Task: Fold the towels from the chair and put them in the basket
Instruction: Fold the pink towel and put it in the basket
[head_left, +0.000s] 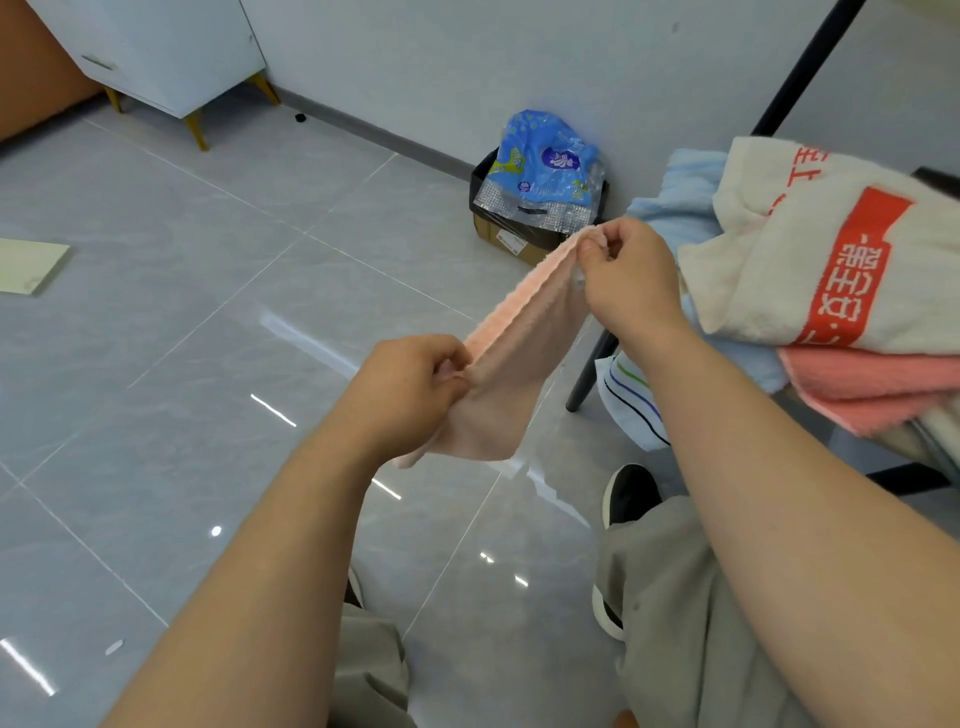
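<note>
A small pale pink towel hangs doubled over in the air between my hands above the floor. My left hand pinches its near lower end. My right hand pinches its far upper end, so the folded edge runs taut between them. On the chair at the right lies a heap of towels: a cream one with a red printed band, a light blue one and a coral one. A white striped towel hangs below the seat. No basket is in view.
A cardboard box holding a blue plastic package stands by the wall ahead. A white cabinet on gold legs is at the far left. A pale board lies on the grey tiled floor. My legs and shoes are below.
</note>
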